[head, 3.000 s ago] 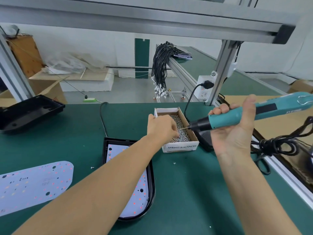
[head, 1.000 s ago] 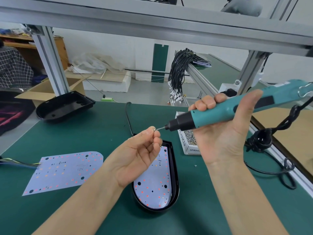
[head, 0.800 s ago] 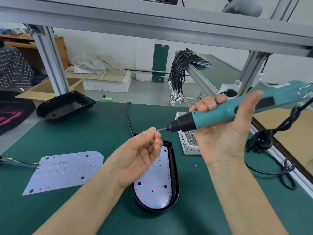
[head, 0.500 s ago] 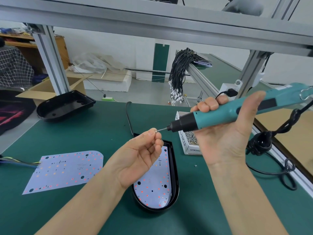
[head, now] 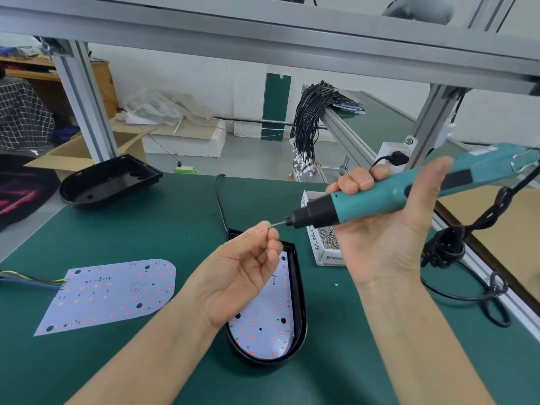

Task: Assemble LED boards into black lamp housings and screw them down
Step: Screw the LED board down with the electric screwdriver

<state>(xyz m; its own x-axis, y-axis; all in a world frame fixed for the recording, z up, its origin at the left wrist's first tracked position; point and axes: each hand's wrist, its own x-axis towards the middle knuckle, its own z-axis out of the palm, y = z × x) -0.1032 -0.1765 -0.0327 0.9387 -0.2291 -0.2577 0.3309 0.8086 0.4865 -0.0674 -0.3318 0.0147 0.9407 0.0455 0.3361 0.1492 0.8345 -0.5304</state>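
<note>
Board (head: 268, 311) already in housing (head: 299, 302), not screwed; left hand (head: 242, 273) pinches screw (head: 269, 227) at bit, right hand (head: 388, 226) grips driver (head: 380, 197). Spare board (head: 111, 290) & housing (head: 108, 179) left.

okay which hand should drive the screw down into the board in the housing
Right. The right hand already grips the screwdriver, bit tip at the screw pinched by the left hand, above the housing.

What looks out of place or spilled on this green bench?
One small stray screw lies loose on the green mat, outside the screw box and right of the housing. A spare LED board lies bare on the mat, unhoused. Nothing looks damaged.
</note>
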